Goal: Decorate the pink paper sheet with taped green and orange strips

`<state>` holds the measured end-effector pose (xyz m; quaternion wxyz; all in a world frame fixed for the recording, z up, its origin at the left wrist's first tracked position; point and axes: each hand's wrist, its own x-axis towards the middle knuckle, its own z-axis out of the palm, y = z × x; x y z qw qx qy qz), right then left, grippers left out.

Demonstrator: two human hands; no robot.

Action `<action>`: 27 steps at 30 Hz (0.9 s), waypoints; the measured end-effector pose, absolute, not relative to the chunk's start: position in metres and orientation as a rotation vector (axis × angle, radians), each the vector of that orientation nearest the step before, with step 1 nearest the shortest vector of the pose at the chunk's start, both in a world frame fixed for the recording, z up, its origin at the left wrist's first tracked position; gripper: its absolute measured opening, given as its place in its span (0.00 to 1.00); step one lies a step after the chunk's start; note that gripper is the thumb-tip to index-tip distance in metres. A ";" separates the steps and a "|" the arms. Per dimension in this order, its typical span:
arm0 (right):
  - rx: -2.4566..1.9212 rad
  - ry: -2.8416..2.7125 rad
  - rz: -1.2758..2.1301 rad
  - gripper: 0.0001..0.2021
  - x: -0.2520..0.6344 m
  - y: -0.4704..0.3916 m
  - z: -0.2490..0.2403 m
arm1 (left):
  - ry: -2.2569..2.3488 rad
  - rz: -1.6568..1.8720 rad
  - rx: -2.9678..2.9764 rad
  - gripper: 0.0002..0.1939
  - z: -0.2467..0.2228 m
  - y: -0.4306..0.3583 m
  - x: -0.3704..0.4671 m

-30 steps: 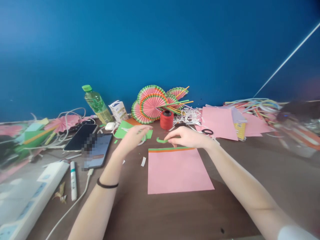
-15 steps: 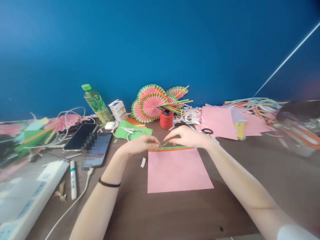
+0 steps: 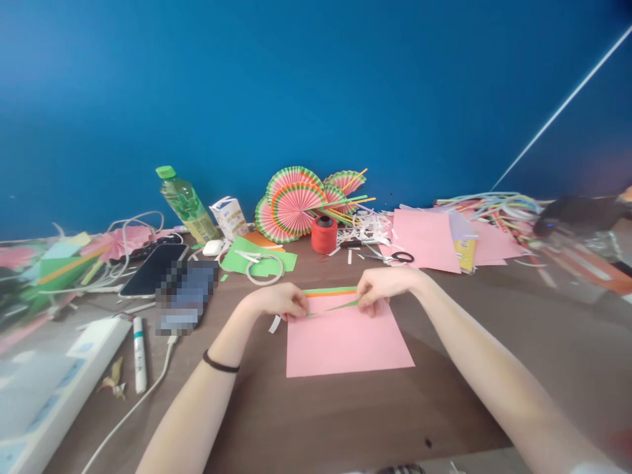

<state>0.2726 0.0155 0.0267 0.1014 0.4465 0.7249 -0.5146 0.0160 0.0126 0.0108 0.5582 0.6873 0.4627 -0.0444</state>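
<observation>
A pink sheet (image 3: 348, 345) lies on the brown table (image 3: 316, 418), with orange and green bands along its far edge. Just above the sheet, a thin green strip (image 3: 344, 305) stretches between my hands, twisted so that its middle looks very narrow. My left hand (image 3: 282, 301) pinches the strip's left end near the sheet's left edge. At the right end, my right hand (image 3: 379, 289) has its fingers closed on the strip. My fingertips hide both ends of it.
Folded paper fans (image 3: 299, 207), a red thread spool (image 3: 324, 235) and scissors (image 3: 402, 257) stand or lie behind the sheet. Phones (image 3: 154, 270), a marker (image 3: 140, 355) and a power strip (image 3: 64, 388) are at left; pink papers (image 3: 427, 240) lie at back right.
Both hands have come nearer over the pink sheet and moved apart, with the green strip now stretched between them. The view has shifted slightly, and the scissors show more fully.
</observation>
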 end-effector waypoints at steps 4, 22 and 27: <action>1.333 2.232 -1.687 0.16 0.285 0.014 0.011 | 1.183 0.005 1.687 0.08 0.005 0.013 0.015; 1.690 2.707 -1.576 0.18 0.291 0.021 0.011 | 1.361 0.358 1.845 0.11 0.019 0.022 -0.001; 1.602 2.553 -1.968 0.17 0.300 0.006 0.009 | 1.300 0.329 1.770 0.12 0.027 0.001 -0.007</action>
